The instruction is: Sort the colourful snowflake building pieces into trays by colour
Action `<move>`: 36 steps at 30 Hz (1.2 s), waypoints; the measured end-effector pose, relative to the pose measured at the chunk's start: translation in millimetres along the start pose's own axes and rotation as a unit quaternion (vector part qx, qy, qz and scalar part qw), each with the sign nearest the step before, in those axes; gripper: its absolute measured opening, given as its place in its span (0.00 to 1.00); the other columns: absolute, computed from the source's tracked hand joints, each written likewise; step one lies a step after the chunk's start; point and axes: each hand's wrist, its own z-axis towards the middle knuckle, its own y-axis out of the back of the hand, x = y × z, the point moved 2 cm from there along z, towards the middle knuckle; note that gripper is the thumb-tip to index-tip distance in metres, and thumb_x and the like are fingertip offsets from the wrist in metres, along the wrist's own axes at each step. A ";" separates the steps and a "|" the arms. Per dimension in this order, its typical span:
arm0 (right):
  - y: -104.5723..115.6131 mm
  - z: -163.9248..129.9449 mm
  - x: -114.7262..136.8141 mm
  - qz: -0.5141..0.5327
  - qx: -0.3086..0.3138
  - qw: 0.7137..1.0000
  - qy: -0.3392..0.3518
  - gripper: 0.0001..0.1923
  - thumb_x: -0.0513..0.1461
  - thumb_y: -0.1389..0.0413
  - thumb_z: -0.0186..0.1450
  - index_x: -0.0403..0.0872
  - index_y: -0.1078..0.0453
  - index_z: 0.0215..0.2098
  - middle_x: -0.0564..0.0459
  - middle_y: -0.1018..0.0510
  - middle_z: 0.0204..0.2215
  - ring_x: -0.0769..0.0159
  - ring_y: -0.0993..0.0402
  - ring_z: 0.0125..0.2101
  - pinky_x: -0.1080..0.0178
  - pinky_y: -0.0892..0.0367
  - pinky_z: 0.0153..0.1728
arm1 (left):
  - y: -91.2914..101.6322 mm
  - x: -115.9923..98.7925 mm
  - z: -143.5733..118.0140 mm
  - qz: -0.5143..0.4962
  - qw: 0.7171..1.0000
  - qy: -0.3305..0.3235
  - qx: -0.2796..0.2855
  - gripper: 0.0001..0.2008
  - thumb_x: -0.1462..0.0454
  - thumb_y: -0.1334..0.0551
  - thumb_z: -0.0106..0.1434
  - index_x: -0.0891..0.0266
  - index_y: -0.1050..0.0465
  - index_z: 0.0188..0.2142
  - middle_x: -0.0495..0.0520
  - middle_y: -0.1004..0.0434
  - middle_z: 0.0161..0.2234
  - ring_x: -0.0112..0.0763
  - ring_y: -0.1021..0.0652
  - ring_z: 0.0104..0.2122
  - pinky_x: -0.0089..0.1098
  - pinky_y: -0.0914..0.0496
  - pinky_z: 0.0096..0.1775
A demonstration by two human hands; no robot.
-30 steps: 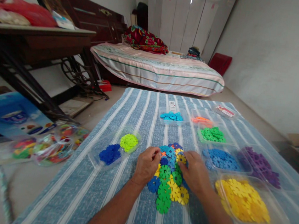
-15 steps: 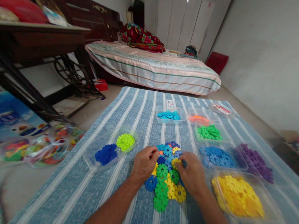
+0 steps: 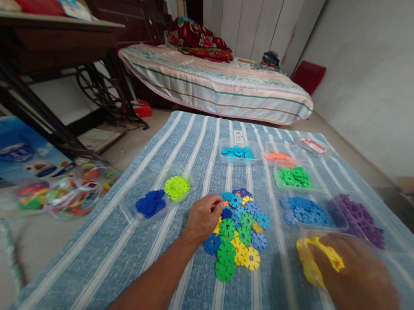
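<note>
An assembly of notched plastic discs [image 3: 235,237] in green, yellow, blue and orange lies flat on the striped cloth. My left hand [image 3: 204,216] rests against its left edge, fingers curled and pinched together; whatever is between them is hidden. Over at the right, my right hand [image 3: 360,279] reaches into a clear tub of yellow notched discs [image 3: 310,264] and covers most of them. Motion blurs this hand, and its fingertips are hidden among the discs.
Clear tubs of purple discs [image 3: 361,220], blue discs [image 3: 305,209], green discs [image 3: 295,176], orange discs [image 3: 279,158] and light-blue discs [image 3: 237,151] stand beyond. On the left are lime discs [image 3: 177,187] and dark-blue discs [image 3: 150,203]. A bed [image 3: 217,87] stands behind the table.
My right hand has left the assembly and moved right into the yellow tub. More of the assembly's right side shows now. My left hand stays at the left edge.
</note>
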 end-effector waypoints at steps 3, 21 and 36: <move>-23.6 -11.3 39.3 0.072 0.024 0.995 0.069 0.10 0.43 0.49 0.63 0.49 0.29 0.37 0.46 0.24 0.41 0.53 0.30 0.46 0.49 0.35 0.47 | -0.9 1.8 0.0 -0.004 1.000 0.000 -0.004 0.08 0.65 0.45 0.60 0.60 0.27 0.31 0.48 0.24 0.28 0.27 0.25 0.30 0.26 0.32 0.35; -77.0 -17.8 98.6 0.134 0.144 0.978 0.068 0.09 0.35 0.43 0.58 0.47 0.28 0.38 0.44 0.28 0.48 0.50 0.39 0.54 0.47 0.40 0.53 | 3.4 -6.0 -2.4 0.001 0.989 -0.090 0.115 0.28 0.58 0.29 0.45 0.59 0.29 0.47 0.55 0.27 0.46 0.36 0.25 0.42 0.35 0.30 0.44; -13.8 -6.9 26.4 0.133 -0.009 0.991 0.017 0.11 0.47 0.50 0.64 0.52 0.31 0.29 0.49 0.23 0.40 0.56 0.28 0.42 0.51 0.34 0.45 | 4.1 -1.3 0.2 -0.050 0.992 -0.063 0.099 0.13 0.69 0.39 0.53 0.60 0.25 0.40 0.51 0.24 0.38 0.29 0.24 0.33 0.31 0.29 0.40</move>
